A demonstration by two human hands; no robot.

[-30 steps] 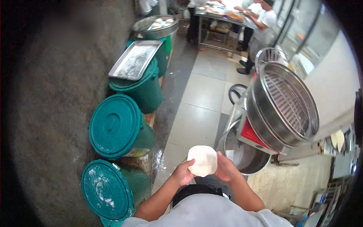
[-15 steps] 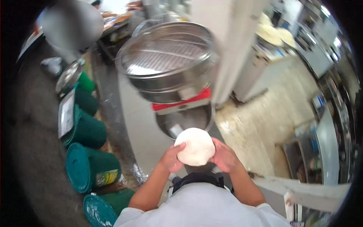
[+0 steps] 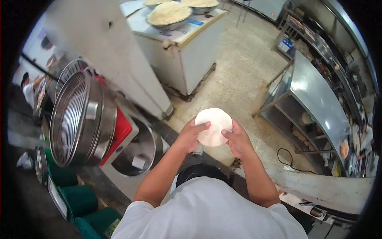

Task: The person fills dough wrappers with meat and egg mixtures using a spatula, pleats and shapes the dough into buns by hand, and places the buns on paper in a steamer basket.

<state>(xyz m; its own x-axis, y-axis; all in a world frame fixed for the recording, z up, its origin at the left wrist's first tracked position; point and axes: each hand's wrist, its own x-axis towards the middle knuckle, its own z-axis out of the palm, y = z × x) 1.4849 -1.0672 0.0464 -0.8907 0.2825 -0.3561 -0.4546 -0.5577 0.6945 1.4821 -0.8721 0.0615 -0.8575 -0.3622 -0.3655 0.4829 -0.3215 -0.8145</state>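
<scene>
Head view: a pale flat round (image 3: 215,124), apparently dough, is held up to the right of the steel bowl (image 3: 133,153). Left hand (image 3: 190,136) is part-closed on one edge, thumb on the upper face; right hand (image 3: 239,143) pinches the opposite edge likewise; fingers beneath are mostly hidden. Step in hand, as judged: two-handed handling by the edges. Next move calls for even support, lest the round sag or tear.
</scene>
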